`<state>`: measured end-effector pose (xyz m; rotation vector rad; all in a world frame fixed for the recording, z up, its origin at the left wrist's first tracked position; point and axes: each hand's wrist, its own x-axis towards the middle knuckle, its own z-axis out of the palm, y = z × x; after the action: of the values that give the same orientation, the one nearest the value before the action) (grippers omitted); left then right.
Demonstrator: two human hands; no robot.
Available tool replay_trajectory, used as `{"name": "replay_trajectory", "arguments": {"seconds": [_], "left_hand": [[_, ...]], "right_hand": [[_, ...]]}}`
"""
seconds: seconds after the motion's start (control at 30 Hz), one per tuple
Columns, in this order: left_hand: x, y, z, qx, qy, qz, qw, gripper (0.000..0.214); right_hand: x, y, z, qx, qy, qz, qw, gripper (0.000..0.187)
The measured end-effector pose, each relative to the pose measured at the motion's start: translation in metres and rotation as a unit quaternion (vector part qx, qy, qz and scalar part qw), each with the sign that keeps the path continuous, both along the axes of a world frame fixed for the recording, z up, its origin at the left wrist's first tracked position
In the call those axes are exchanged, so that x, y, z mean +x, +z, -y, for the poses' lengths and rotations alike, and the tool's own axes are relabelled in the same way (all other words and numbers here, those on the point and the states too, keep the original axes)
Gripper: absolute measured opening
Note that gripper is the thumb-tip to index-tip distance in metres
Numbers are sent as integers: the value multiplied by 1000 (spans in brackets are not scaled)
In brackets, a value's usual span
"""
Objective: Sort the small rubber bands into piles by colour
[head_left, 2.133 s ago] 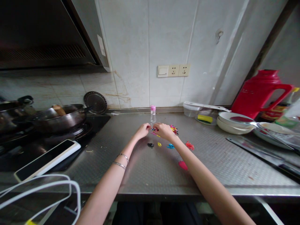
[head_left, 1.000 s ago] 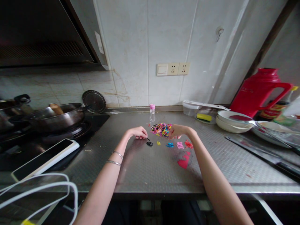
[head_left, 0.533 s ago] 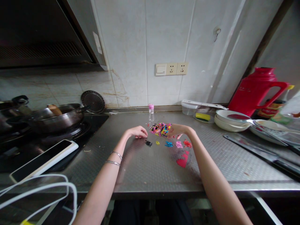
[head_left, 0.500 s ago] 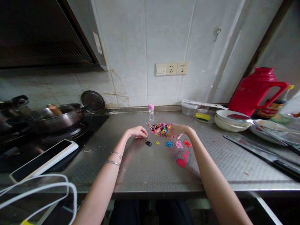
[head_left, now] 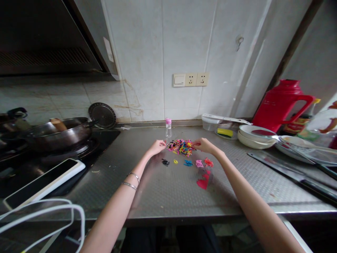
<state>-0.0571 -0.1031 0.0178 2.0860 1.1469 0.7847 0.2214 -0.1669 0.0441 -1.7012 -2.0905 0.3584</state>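
Note:
A heap of tiny mixed-colour pieces (head_left: 181, 146) lies on the steel counter (head_left: 168, 193). My left hand (head_left: 157, 146) rests at the heap's left edge with fingers curled in a pinch. At the heap's right edge my right hand (head_left: 203, 145) is also pinched. What either pinch holds is too small to see. In front of the heap sit small sorted piles: black (head_left: 165, 162), yellow (head_left: 175, 162), blue (head_left: 187, 163), pink (head_left: 199, 163) and red (head_left: 208, 162). A red scrap (head_left: 202, 183) lies nearer me. A small clear bottle with a pink cap (head_left: 167, 128) stands behind the heap.
A stove with a wok (head_left: 54, 131) is at the left, a white phone-like slab (head_left: 42, 182) and white cables (head_left: 44, 219) near the front left. Bowls (head_left: 255, 136), a sponge (head_left: 224, 132), a red thermos jug (head_left: 280, 105) and a long knife (head_left: 295, 175) crowd the right.
Both hands have moved from the sorted piles up to the two sides of the mixed heap. The camera has shifted slightly right.

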Motion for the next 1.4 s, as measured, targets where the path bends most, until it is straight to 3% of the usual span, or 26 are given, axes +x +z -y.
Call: {"name": "replay_trajectory", "arguments": {"seconds": [0.23, 0.57, 0.93, 1.2, 1.4], "left_hand": [[10, -11, 3, 58, 22, -24, 998, 18], [18, -16, 9, 66, 16, -106, 992, 25], [15, -6, 13, 90, 41, -134, 986, 23], [15, -3, 17, 114, 24, -152, 981, 23], [17, -4, 17, 107, 8, -150, 983, 21]], "right_hand": [[14, -15, 19, 28, 1, -2, 1000, 24], [-10, -18, 25, 4, 2, 26, 1000, 24], [-16, -20, 26, 28, 0, 62, 998, 19], [-12, -24, 21, 39, 6, 30, 999, 17], [5, -14, 21, 23, 21, -30, 999, 20]]}}
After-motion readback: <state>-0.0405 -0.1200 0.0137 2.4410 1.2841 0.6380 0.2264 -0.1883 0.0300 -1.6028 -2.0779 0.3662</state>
